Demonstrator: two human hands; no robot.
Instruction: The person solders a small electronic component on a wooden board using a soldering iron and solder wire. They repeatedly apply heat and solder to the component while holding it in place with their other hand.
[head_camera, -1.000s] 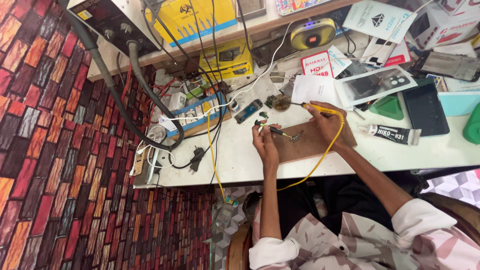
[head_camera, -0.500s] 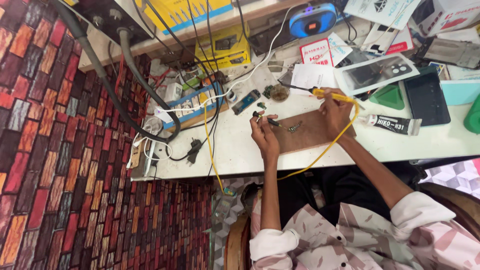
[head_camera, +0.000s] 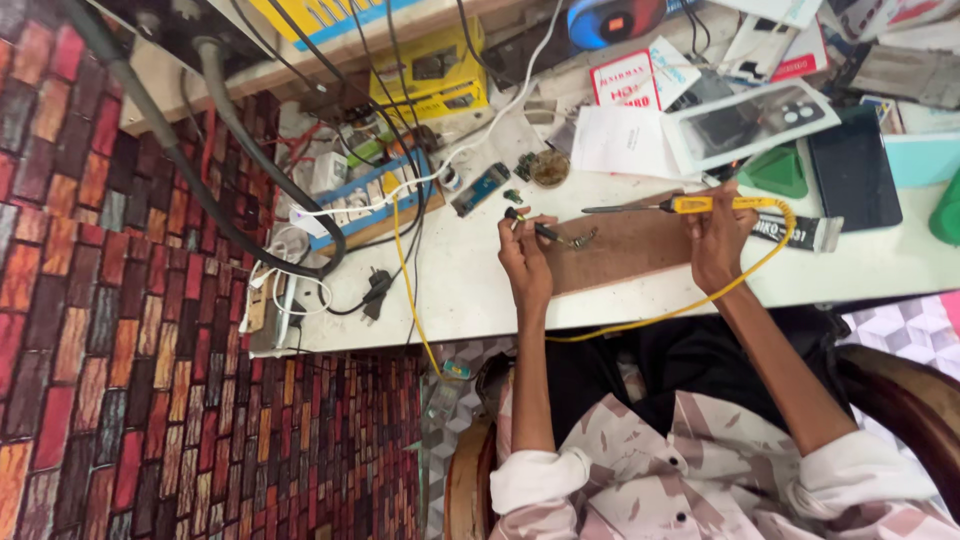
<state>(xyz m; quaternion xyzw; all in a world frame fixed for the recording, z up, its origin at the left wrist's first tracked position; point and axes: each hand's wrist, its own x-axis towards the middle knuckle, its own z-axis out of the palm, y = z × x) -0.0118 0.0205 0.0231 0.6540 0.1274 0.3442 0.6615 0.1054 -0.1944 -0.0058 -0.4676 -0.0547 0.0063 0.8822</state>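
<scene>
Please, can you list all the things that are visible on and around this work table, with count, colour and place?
soldering iron: 1, yellow handle, in right hand over the wooden board
yellow cable: 1, from the iron across the table edge
wooden board: 1, brown, table centre
tweezers: 1, dark, in left hand
power strip: 1, blue and white, left of table
yellow box: 1, back shelf
tube: 1, black and white, right of board
green triangular pick: 1, right
brick-pattern wall: red, left
left hand: 1, holds tweezers
right hand: 1, holds iron
</scene>
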